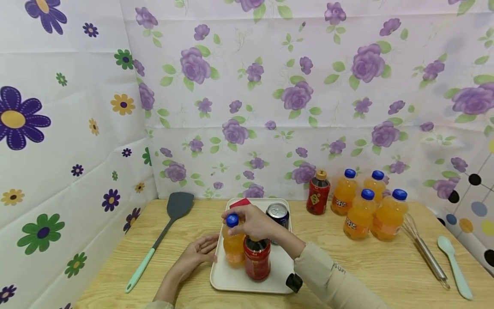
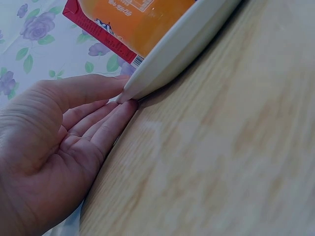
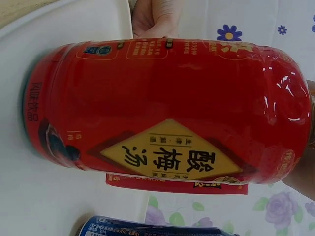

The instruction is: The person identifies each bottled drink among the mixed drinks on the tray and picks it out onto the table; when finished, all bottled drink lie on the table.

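An orange soda bottle (image 1: pixel 233 249) with a blue cap stands upright on a cream tray (image 1: pixel 231 285). My right hand (image 1: pixel 252 221) holds it by the top, thumb and fingers around the cap. Beside it, under my right wrist, stands a red plum drink bottle (image 1: pixel 257 262), which fills much of the right wrist view (image 3: pixel 162 108). Behind are a dark blue can (image 1: pixel 278 212) and a red box (image 1: pixel 240 203), mostly hidden in the head view. At the tray's left edge my left hand (image 2: pixel 64 132) pinches the rim, thumb above and fingers below.
Another red bottle (image 1: pixel 318 193) and several orange soda bottles (image 1: pixel 359 216) stand at the back right. A whisk (image 1: pixel 424 251) and a pale green spoon (image 1: pixel 455 266) lie at the far right. A grey spatula (image 1: pixel 166 231) with a green handle lies left of the tray.
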Motion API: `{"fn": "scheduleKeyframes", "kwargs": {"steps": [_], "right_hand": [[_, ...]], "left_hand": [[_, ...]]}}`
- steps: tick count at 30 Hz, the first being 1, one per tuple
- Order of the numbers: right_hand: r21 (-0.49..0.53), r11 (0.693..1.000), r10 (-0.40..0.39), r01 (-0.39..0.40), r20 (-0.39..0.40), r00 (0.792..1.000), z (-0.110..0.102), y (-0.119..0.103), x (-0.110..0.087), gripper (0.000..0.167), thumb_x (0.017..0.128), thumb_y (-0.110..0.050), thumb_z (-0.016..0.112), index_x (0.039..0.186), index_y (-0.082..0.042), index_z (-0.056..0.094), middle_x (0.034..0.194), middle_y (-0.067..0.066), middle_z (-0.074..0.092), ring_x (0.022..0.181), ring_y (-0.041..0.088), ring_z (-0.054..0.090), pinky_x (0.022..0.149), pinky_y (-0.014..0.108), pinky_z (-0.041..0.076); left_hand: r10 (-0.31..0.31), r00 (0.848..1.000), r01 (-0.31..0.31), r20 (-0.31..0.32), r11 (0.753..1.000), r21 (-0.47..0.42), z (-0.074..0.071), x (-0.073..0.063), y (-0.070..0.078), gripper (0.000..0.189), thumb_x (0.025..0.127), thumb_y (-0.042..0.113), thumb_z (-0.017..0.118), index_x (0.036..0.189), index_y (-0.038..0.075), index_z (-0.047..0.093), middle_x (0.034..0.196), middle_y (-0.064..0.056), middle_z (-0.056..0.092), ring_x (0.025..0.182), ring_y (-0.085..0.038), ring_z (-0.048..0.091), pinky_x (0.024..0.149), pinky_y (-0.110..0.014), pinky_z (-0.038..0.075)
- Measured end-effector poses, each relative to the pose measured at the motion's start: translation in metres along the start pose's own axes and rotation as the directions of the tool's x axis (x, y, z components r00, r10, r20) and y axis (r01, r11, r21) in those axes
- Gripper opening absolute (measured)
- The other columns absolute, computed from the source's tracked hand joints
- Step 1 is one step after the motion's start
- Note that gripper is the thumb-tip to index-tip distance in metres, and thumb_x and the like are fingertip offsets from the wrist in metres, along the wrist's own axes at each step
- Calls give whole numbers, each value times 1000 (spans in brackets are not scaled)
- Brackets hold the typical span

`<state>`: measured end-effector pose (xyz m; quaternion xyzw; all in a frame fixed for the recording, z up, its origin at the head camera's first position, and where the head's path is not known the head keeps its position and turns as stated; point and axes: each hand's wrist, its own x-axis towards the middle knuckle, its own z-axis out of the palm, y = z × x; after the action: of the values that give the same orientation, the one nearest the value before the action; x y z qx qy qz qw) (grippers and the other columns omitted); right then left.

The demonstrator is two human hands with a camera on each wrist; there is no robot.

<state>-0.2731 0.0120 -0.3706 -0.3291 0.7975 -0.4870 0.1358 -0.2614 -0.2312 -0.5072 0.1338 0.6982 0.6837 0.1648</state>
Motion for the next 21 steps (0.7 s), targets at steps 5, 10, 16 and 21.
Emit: {"fn": "scheduleKeyframes", "kwargs": {"steps": [5, 10, 16, 21], "right_hand": [[5, 1000, 16, -16, -21, 1000, 2, 0, -1, 37, 86, -4, 72, 122, -4, 65, 117, 13, 71, 116, 27, 64, 97, 37, 57], [-3, 1000, -16, 16, -36, 999, 1, -1, -3, 40, 86, -14, 73, 124, -6, 65, 116, 13, 71, 113, 24, 66, 95, 33, 58], [-110, 985, -141, 135, -50, 989, -3, -6, -6, 43, 84, -17, 75, 124, -4, 65, 121, 13, 69, 111, 23, 68, 92, 27, 58], [-205, 951, -246, 229, -60, 967, -5, -15, -4, 43, 82, -16, 77, 121, -3, 66, 117, 14, 71, 110, 23, 69, 92, 28, 58]], "left_hand": [[-11, 1000, 11, -6, 1000, 9, -1, -1, -1, 77, 87, 2, 69, 149, -10, 26, 156, -31, 27, 145, -40, 30, 102, -22, 50], [-13, 1000, 14, -24, 1000, 28, -1, 0, 0, 75, 87, 4, 69, 149, -8, 28, 155, -29, 29, 144, -38, 34, 101, -21, 51], [-13, 1000, 13, -17, 999, 33, 0, 2, 3, 74, 89, 4, 67, 150, -8, 27, 155, -30, 29, 144, -39, 33, 102, -23, 51], [-20, 1000, 21, -18, 1000, 14, 0, 0, 3, 75, 89, 3, 67, 150, -9, 26, 156, -30, 27, 145, -41, 30, 102, -23, 51]]}}
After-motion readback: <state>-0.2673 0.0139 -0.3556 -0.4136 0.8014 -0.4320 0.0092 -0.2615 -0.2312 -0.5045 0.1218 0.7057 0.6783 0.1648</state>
